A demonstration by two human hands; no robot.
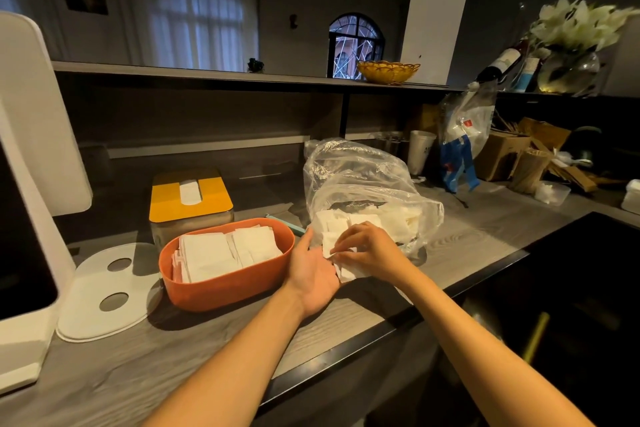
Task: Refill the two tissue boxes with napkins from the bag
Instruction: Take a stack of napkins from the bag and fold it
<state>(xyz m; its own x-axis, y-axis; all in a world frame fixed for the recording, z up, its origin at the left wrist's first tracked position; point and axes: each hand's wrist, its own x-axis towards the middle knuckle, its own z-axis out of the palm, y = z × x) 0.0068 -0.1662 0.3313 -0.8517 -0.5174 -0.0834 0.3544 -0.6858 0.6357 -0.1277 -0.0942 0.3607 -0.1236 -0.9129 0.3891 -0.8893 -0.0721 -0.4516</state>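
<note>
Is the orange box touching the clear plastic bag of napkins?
Apart. The head view shows a strip of bare counter between the orange box and the plastic bag, with the left hand there.

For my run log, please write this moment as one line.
stage: gathering napkins | left hand: steadies napkins at bag mouth | right hand: pinches napkins | orange box: open, holds napkins | yellow-lidded box: closed

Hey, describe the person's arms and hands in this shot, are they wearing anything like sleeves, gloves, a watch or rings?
Both arms are bare along their whole visible length, with no sleeves in view. The left hand and right hand wear no gloves, and neither wrist shows a watch or bracelet. No rings can be seen on the fingers that show, though some fingers are partly hidden. No markings show on the arms.
</note>
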